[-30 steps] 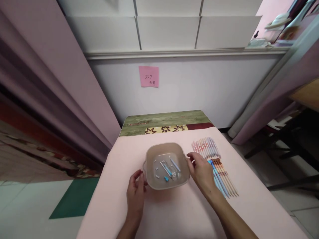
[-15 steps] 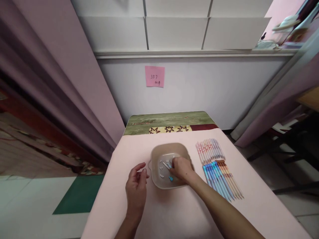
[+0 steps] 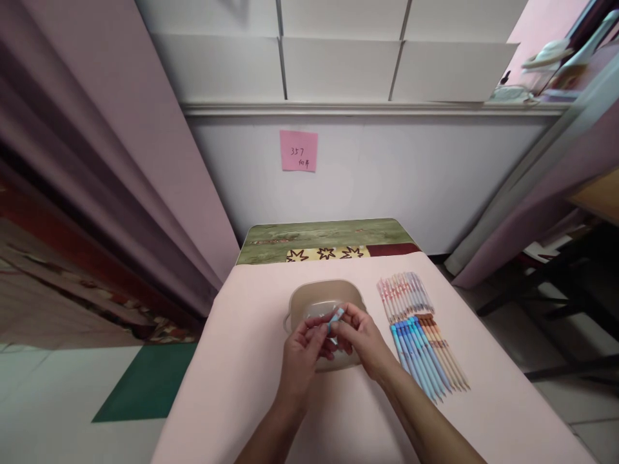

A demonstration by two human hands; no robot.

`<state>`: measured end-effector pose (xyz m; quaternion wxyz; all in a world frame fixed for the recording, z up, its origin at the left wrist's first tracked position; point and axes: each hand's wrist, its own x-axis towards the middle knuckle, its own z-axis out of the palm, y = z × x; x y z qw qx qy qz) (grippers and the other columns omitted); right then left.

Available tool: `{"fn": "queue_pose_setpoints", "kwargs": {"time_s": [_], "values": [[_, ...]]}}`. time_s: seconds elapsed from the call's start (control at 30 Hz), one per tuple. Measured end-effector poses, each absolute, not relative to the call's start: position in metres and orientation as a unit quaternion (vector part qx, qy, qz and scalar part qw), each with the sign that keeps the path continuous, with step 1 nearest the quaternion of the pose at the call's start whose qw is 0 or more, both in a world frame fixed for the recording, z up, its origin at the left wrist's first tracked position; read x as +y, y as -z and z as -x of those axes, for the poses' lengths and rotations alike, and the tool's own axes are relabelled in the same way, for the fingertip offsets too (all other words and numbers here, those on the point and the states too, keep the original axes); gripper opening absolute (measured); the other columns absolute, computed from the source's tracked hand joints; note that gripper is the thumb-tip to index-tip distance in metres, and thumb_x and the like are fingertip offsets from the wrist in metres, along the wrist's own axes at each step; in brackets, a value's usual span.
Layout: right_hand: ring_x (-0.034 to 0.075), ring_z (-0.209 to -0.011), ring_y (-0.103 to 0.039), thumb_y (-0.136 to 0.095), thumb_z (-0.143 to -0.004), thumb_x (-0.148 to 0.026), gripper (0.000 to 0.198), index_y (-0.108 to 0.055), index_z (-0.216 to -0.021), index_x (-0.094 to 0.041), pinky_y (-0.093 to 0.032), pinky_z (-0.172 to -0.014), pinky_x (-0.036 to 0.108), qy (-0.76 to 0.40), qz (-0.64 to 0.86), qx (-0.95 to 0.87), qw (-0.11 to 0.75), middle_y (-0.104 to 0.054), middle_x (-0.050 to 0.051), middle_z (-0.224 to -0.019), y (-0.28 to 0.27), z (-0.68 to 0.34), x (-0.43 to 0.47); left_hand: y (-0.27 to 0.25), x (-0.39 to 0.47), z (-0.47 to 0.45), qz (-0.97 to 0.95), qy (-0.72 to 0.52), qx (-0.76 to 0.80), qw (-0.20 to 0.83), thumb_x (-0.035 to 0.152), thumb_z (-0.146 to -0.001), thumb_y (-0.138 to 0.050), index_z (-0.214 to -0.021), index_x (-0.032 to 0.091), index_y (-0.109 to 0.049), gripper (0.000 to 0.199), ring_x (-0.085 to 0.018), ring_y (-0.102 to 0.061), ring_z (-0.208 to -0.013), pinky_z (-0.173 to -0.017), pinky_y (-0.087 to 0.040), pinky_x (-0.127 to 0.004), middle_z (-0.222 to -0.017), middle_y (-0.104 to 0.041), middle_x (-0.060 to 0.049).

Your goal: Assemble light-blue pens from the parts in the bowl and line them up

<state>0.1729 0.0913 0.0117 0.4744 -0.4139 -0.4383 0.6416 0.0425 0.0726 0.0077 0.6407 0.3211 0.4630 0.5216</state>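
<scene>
Both my hands meet above the near part of a beige plastic basin (image 3: 302, 299). Between the fingertips is a small light-blue plastic piece (image 3: 336, 315), seemingly a pen part; its exact kind is too small to make out. My left hand (image 3: 302, 354) is closed, thumb and fingers pinching its lower end. My right hand (image 3: 362, 338) pinches the same piece from the other side. Much of the basin's inside, with some small pale bits, is hidden behind my fingers.
Right of the basin lie rows of pens: blue pens (image 3: 418, 357), tan pens with brown tops (image 3: 443, 351), and pale pinkish and greyish pens (image 3: 405, 296) farther back. A pink cloth (image 3: 251, 303) covers most of the table. A pink note (image 3: 298, 151) sticks to the white wall.
My right hand has lifted out of the basin with the light-blue piece. My left hand has moved right from beside the basin and closed on the piece too.
</scene>
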Motion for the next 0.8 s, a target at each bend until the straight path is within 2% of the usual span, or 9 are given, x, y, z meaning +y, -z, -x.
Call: {"fn": "queue_pose_setpoints", "kwargs": {"time_s": [0.1, 0.17, 0.27, 0.33, 0.43, 0.5, 0.6, 0.73, 0.8], "values": [[0.006, -0.044, -0.041, -0.071, -0.071, -0.038, 0.028, -0.058, -0.087, -0.017, -0.031, -0.043, 0.017, -0.63, 0.415, -0.47, 0.459, -0.049, -0.008, -0.052, -0.013, -0.173, 0.088, -0.011, 0.071, -0.041, -0.263, -0.532, 0.456, 0.664, 0.032, -0.069, -0.076, -0.09, 0.014, -0.065, 0.029, -0.01, -0.059, -0.053, -0.054, -0.048, -0.022, -0.064, -0.066, 0.0], [0.006, -0.045, -0.042, -0.071, -0.071, -0.037, 0.029, -0.06, -0.088, -0.017, -0.033, -0.044, 0.017, -0.609, 0.42, -0.509, 0.44, -0.051, -0.007, -0.053, -0.014, -0.178, 0.091, -0.014, 0.072, -0.036, -0.222, -0.542, 0.449, 0.675, 0.026, -0.065, -0.079, -0.088, 0.014, -0.066, 0.029, -0.009, -0.058, -0.054, -0.054, -0.048, -0.019, -0.065, -0.066, 0.0], [0.008, -0.05, -0.051, -0.067, -0.074, -0.036, 0.034, -0.06, -0.102, -0.017, -0.04, -0.048, 0.02, -0.531, 0.456, -0.574, 0.426, -0.064, 0.0, -0.076, -0.014, -0.196, 0.102, -0.017, 0.075, -0.021, -0.183, -0.586, 0.448, 0.65, 0.018, -0.06, -0.082, -0.084, 0.013, -0.067, 0.029, -0.007, -0.058, -0.057, -0.056, -0.049, -0.016, -0.067, -0.065, 0.001], [0.012, -0.06, -0.059, -0.059, -0.081, -0.035, 0.033, -0.058, -0.11, -0.018, -0.046, -0.056, 0.023, -0.413, 0.531, -0.621, 0.402, -0.067, 0.004, -0.086, -0.015, -0.21, 0.113, -0.018, 0.077, -0.009, -0.17, -0.622, 0.455, 0.614, 0.012, -0.057, -0.081, -0.082, 0.012, -0.068, 0.028, -0.006, -0.058, -0.058, -0.057, -0.05, -0.014, -0.068, -0.065, 0.0], [0.019, -0.082, -0.066, -0.051, -0.087, -0.026, 0.023, -0.062, -0.105, -0.016, -0.048, -0.073, 0.027, -0.197, 0.655, -0.699, 0.208, -0.07, 0.009, -0.091, -0.012, -0.218, 0.127, -0.017, 0.08, 0.005, -0.152, -0.648, 0.455, 0.591, 0.006, -0.059, -0.076, -0.08, 0.01, -0.068, 0.023, -0.008, -0.059, -0.061, -0.058, -0.051, -0.015, -0.072, -0.065, -0.002], [0.023, -0.089, -0.067, -0.051, -0.086, -0.02, 0.02, -0.066, -0.098, -0.014, -0.048, -0.076, 0.03, -0.13, 0.678, -0.719, 0.078, -0.07, 0.014, -0.092, -0.006, -0.211, 0.131, -0.015, 0.079, 0.008, -0.136, -0.651, 0.448, 0.598, 0.004, -0.062, -0.072, -0.083, 0.01, -0.068, 0.022, -0.009, -0.06, -0.062, -0.059, -0.052, -0.017, -0.076, -0.066, -0.005], [0.025, -0.086, -0.068, -0.054, -0.081, -0.012, 0.017, -0.07, -0.089, -0.01, -0.048, -0.074, 0.03, -0.131, 0.673, -0.728, 0.017, -0.071, 0.019, -0.087, 0.008, -0.191, 0.132, -0.013, 0.074, 0.006, -0.121, -0.642, 0.45, 0.608, 0.006, -0.066, -0.068, -0.093, 0.011, -0.065, 0.028, -0.012, -0.062, -0.064, -0.059, -0.053, -0.021, -0.079, -0.067, -0.007], [0.024, -0.087, -0.069, -0.055, -0.08, -0.007, 0.02, -0.07, -0.093, -0.01, -0.048, -0.076, 0.028, -0.132, 0.665, -0.735, -0.01, -0.071, 0.02, -0.091, 0.022, -0.176, 0.132, -0.022, 0.064, 0.005, -0.163, -0.674, 0.444, 0.567, 0.019, -0.072, -0.068, -0.102, 0.016, -0.059, 0.031, -0.015, -0.063, -0.065, -0.067, -0.058, -0.034, -0.076, -0.065, -0.002], [0.025, -0.088, -0.069, -0.053, -0.081, -0.008, 0.022, -0.07, -0.096, -0.009, -0.049, -0.076, 0.029, -0.13, 0.665, -0.736, -0.015, -0.071, 0.021, -0.092, 0.022, -0.176, 0.134, -0.03, 0.061, 0.004, -0.2, -0.69, 0.454, 0.527, 0.025, -0.074, -0.067, -0.106, 0.019, -0.056, 0.034, -0.014, -0.062, -0.061, -0.065, -0.059, -0.038, -0.073, -0.062, 0.002]]}}
